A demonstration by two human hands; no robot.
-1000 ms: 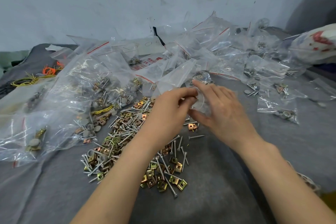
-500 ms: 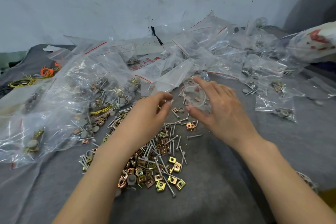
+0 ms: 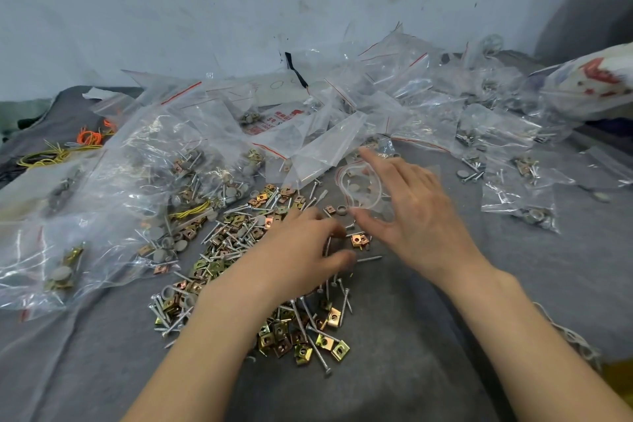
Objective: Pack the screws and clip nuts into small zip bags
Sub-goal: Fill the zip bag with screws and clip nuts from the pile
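Head view: this looks like the pick-up-parts step. The left hand (image 3: 301, 260) is down on the loose pile of screws (image 3: 236, 240) and clip nuts (image 3: 301, 349), fingers curled over them, but it's too blurry to tell if it's pinching anything. The right hand (image 3: 414, 216) is spread wide. The small zip bag (image 3: 359, 187) lies on the grey cloth (image 3: 411, 336) between its index finger and thumb, just past the pile. Next move, I'd guess: pinch a few pieces and get them to the bag's mouth.
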